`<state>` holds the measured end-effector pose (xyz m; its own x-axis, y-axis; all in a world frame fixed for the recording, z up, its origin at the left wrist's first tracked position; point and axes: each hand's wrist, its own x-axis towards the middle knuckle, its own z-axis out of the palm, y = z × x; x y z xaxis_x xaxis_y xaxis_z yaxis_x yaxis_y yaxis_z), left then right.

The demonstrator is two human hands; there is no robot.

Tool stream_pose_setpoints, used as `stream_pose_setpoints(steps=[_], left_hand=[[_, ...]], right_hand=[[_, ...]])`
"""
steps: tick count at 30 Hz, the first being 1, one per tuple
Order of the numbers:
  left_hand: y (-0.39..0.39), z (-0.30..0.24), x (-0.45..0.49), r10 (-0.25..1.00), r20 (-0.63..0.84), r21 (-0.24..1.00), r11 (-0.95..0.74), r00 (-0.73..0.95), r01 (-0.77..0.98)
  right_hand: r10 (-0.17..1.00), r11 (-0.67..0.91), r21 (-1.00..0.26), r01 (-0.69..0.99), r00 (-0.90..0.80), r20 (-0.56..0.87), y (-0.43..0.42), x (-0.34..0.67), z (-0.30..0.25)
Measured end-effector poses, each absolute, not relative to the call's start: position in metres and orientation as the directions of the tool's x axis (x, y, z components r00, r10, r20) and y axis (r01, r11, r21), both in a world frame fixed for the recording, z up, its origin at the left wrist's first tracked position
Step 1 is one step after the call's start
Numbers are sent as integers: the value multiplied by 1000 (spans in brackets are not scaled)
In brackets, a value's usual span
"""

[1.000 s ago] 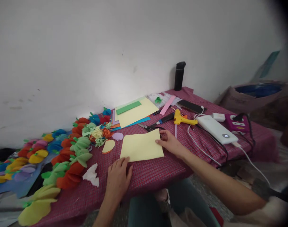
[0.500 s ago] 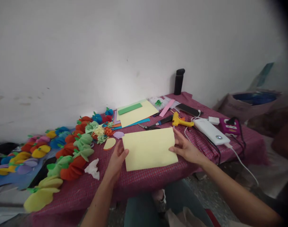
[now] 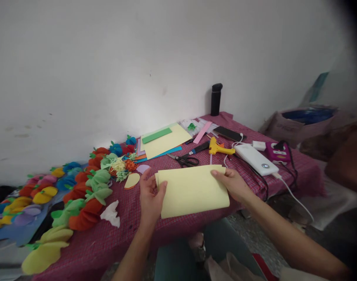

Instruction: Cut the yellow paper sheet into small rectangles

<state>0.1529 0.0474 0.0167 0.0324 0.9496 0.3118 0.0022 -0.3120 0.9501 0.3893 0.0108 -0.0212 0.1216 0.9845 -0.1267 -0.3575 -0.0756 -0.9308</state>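
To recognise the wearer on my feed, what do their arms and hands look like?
Left grip and right grip are bare hands, no gloves, rings or bracelets visible. The left forearm and right forearm are uncovered, without visible cables. Pale cloth below the right forearm may be a sleeve.

Scuffed pale wall (image 3: 178,54), softly lit; red-checked table (image 3: 128,210) alongside; speckled floor (image 3: 251,234).
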Motion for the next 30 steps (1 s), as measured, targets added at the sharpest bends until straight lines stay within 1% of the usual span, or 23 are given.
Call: stream_pose_setpoints(steps=[3, 6, 8, 14, 16, 20, 25, 30], left_hand=[[45, 17, 156, 922, 386, 921, -383, -40, 75], [43, 15, 157, 936, 349, 934, -344, -40, 100], [42, 15, 158, 953, 300, 952, -297, -32, 71], [37, 18, 164, 987, 158, 980, -159, -15, -118], [34, 18, 165, 993, 119, 982, -120, -16, -145], [31, 20, 166, 995, 89, 990, -93, -35, -103], [31, 21, 166, 995, 95, 992, -96, -26, -81], [32, 20, 166, 992, 113, 991, -116, -57, -64]], right_hand=[[973, -58, -948, -313, 196, -124, 9, 391, -21], [968, -29, -951, -307, 229, -104, 7, 393, -22], [967, -12, -953, -304, 239, -89, 6, 393, -23], [956, 34, -962, -270, 290, -48, 5, 394, -21], [952, 42, -969, -244, 305, -35, 4, 395, -18], [959, 43, -975, -218, 282, -21, 1, 395, -12], [971, 48, -968, -247, 241, -13, -2, 396, -7], [973, 31, -972, -231, 228, -23, -5, 396, -4]])
